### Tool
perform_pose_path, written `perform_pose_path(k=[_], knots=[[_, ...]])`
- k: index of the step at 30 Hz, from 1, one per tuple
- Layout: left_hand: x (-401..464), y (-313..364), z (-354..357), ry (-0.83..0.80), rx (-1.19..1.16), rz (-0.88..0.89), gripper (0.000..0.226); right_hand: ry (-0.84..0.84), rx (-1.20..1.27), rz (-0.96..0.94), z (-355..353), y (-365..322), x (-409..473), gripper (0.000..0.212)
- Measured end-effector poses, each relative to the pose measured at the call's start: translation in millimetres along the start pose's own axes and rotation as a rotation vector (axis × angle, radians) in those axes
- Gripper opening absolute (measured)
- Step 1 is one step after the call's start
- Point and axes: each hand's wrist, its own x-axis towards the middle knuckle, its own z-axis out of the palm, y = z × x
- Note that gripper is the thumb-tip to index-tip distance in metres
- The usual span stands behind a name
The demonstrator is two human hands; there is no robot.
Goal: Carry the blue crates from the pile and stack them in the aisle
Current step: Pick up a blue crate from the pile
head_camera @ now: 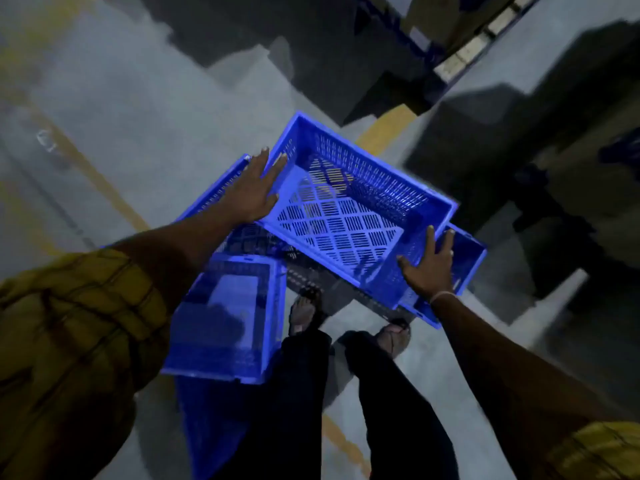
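A blue slotted crate lies tilted on top of another blue crate, whose rim shows at its left and right. My left hand lies flat with straight fingers against the top crate's left rim. My right hand rests with spread fingers on its near right corner. A third blue crate stands upside down on the floor near my left leg, on top of more blue plastic.
Grey concrete floor with yellow painted lines runs to the left and behind the crates. Dark shelving and shadowed boxes stand to the right and at the back. My feet are just behind the crates.
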Motion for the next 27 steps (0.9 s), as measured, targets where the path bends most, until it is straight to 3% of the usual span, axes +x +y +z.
perform_pose_path(k=[10,14,20,27], knots=[[80,-50,94,-0.062,-0.029,-0.341,0.09,0.058,-0.099,0.136,73,52,89,0.1],[90,-56,104,0.031,0.05,-0.364,0.092,0.118,-0.102,0.104,84,59,97,0.099],[84,-41,74,-0.057,0.14,-0.218,0.097,0.167,-0.124,0.145,54,62,87,0.088],[46,20,-31,-0.136,0.097,-0.171,0.087,0.182,-0.075,0.17,-35,43,9,0.087]])
